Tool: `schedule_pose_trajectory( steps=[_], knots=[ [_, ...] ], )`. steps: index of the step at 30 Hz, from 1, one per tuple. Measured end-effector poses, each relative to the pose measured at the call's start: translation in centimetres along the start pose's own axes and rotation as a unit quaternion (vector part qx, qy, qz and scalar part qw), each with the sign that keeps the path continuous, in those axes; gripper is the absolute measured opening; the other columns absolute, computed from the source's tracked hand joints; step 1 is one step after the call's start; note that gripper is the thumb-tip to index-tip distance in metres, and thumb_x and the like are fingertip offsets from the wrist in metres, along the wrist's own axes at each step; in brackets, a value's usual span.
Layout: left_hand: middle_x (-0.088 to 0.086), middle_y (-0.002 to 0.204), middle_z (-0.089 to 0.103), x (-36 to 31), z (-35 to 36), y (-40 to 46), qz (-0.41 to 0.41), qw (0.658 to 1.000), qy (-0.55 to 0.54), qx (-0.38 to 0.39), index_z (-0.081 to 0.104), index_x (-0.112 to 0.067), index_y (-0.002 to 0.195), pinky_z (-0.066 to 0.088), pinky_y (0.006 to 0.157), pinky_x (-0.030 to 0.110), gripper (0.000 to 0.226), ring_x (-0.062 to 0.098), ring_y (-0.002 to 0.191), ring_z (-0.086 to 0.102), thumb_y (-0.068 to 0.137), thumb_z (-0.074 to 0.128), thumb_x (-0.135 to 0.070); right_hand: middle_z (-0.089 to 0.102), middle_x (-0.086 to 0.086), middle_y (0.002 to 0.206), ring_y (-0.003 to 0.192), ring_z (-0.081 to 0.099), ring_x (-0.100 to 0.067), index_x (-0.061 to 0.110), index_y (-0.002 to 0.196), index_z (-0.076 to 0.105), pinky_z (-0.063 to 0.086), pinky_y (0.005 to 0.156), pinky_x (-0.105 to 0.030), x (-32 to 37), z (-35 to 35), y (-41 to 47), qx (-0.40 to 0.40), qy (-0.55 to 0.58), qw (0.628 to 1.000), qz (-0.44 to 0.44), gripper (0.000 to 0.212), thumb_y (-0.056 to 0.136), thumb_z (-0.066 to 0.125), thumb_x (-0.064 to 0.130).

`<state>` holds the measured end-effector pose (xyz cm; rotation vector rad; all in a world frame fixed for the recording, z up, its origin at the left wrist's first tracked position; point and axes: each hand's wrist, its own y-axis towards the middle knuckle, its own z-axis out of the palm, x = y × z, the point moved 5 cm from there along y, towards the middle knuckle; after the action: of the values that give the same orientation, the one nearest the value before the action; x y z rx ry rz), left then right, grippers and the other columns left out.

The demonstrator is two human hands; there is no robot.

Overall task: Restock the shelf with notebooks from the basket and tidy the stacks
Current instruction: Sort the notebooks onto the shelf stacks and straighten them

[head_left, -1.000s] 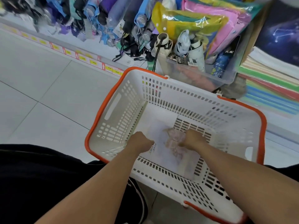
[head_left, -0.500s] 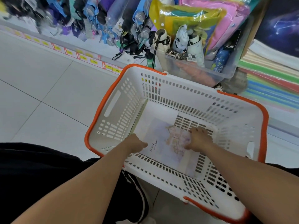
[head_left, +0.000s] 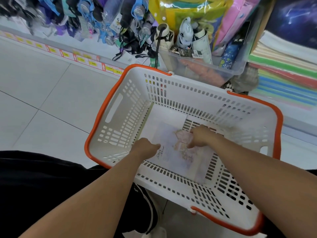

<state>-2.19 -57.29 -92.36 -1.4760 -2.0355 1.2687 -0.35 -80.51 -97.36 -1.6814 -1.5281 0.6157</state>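
Note:
A white basket with an orange rim (head_left: 103,109) stands on the floor in front of me. A pastel notebook (head_left: 171,157) lies flat on its bottom, on top of a white one (head_left: 164,117). My left hand (head_left: 145,148) grips the pastel notebook's left edge with curled fingers. My right hand (head_left: 200,136) sits over its far right corner with bent fingers holding that edge. Stacks of coloured notebooks (head_left: 283,69) fill the shelf at the upper right.
A clear bin of folded umbrellas (head_left: 202,69) stands just behind the basket. More umbrellas (head_left: 85,19) hang along the shelf at the upper left, above a strip of price labels (head_left: 82,59). Grey tiled floor (head_left: 42,103) stretches to the left. My dark-clothed legs are at lower left.
My right hand shifted slightly right and farther along the notebook to its far right corner. My left hand stays at the left edge. The notebook has barely moved.

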Motion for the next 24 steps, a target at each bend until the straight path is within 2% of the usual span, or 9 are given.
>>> schedule_pose_trajectory(
  steps=[3, 8, 11, 13, 15, 17, 19, 21, 24],
  knots=[
    [0.007, 0.077, 0.055, 0.0, 0.4, -0.3, 0.021, 1.000, 0.013, 0.002, 0.059, -0.007, 0.084, 0.051, 0.071, 0.032, 0.043, 0.023, 0.071, 0.056, 0.092, 0.055, -0.049, 0.038, -0.016, 0.145, 0.132, 0.039, -0.034, 0.014, 0.142, 0.044, 0.040, 0.105, -0.038, -0.6, 1.7, 0.1, -0.025, 0.034, 0.999, 0.006, 0.070, 0.084, 0.069, 0.046],
    [0.008, 0.082, 0.049, 0.0, 0.2, -0.8, 0.053, 0.999, -0.010, -0.007, 0.047, -0.013, 0.082, 0.040, 0.065, 0.028, 0.035, 0.021, 0.072, 0.048, 0.095, 0.052, -0.044, 0.043, -0.017, 0.142, 0.128, 0.044, -0.034, 0.012, 0.138, 0.044, 0.045, 0.099, -0.038, -0.9, 2.1, 0.2, -0.040, 0.115, 0.992, 0.031, 0.072, 0.080, 0.070, 0.046],
    [0.006, 0.077, 0.045, 0.4, 0.2, -0.7, 0.050, 0.999, -0.017, -0.010, 0.039, -0.019, 0.068, 0.040, 0.067, 0.028, 0.038, 0.021, 0.072, 0.044, 0.094, 0.054, -0.043, 0.040, -0.016, 0.145, 0.130, 0.042, -0.034, 0.012, 0.143, 0.038, 0.045, 0.098, -0.040, -0.8, 2.2, 0.4, -0.037, 0.123, 0.991, 0.037, 0.079, 0.080, 0.073, 0.044],
    [0.004, 0.075, 0.043, 0.6, 0.2, -0.7, 0.044, 0.999, -0.016, -0.011, 0.035, -0.022, 0.064, 0.040, 0.068, 0.029, 0.041, 0.021, 0.072, 0.043, 0.094, 0.054, -0.042, 0.036, -0.017, 0.147, 0.132, 0.037, -0.034, 0.014, 0.139, 0.042, 0.045, 0.098, -0.041, -0.7, 2.0, 0.4, -0.047, 0.122, 0.991, 0.038, 0.073, 0.080, 0.074, 0.044],
    [0.007, 0.081, 0.046, 0.6, 0.2, -0.7, 0.040, 0.999, -0.020, -0.007, 0.036, -0.021, 0.065, 0.041, 0.069, 0.029, 0.040, 0.022, 0.074, 0.044, 0.094, 0.054, -0.041, 0.034, -0.017, 0.142, 0.130, 0.034, -0.034, 0.015, 0.128, 0.047, 0.043, 0.093, -0.041, -0.7, 1.5, 0.3, -0.061, 0.135, 0.988, 0.041, 0.062, 0.081, 0.074, 0.044],
    [0.008, 0.083, 0.048, 0.6, 0.3, -0.7, 0.039, 0.999, -0.016, -0.001, 0.042, -0.019, 0.069, 0.045, 0.070, 0.030, 0.036, 0.022, 0.075, 0.046, 0.094, 0.054, -0.041, 0.044, -0.014, 0.133, 0.116, 0.045, -0.031, 0.015, 0.123, 0.048, 0.044, 0.083, -0.036, -0.9, 1.4, 0.5, -0.053, 0.157, 0.986, 0.036, 0.058, 0.080, 0.076, 0.043],
    [0.008, 0.083, 0.049, 0.4, 0.3, -0.7, 0.046, 0.999, -0.012, -0.001, 0.046, -0.016, 0.077, 0.046, 0.070, 0.029, 0.033, 0.022, 0.075, 0.048, 0.094, 0.054, -0.042, 0.054, -0.010, 0.126, 0.105, 0.055, -0.025, 0.013, 0.129, 0.046, 0.044, 0.075, -0.033, -1.2, 1.7, 0.6, -0.040, 0.204, 0.978, 0.030, 0.064, 0.080, 0.079, 0.039],
    [0.008, 0.085, 0.049, 0.2, 0.2, -0.8, 0.050, 0.999, -0.019, -0.002, 0.046, -0.014, 0.081, 0.045, 0.069, 0.029, 0.031, 0.022, 0.075, 0.048, 0.095, 0.054, -0.042, 0.055, -0.008, 0.130, 0.109, 0.056, -0.025, 0.012, 0.138, 0.040, 0.049, 0.082, -0.035, -1.5, 2.3, 0.5, -0.038, 0.229, 0.972, 0.035, 0.076, 0.078, 0.081, 0.037],
    [0.008, 0.086, 0.050, 0.2, 0.1, -0.8, 0.048, 0.999, -0.024, -0.006, 0.048, -0.014, 0.085, 0.049, 0.070, 0.032, 0.031, 0.023, 0.076, 0.051, 0.094, 0.055, -0.042, 0.052, -0.010, 0.138, 0.118, 0.056, -0.028, 0.010, 0.146, 0.033, 0.051, 0.094, -0.040, -1.4, 2.8, 0.1, -0.048, 0.198, 0.978, 0.038, 0.091, 0.075, 0.081, 0.041]
  ],
)
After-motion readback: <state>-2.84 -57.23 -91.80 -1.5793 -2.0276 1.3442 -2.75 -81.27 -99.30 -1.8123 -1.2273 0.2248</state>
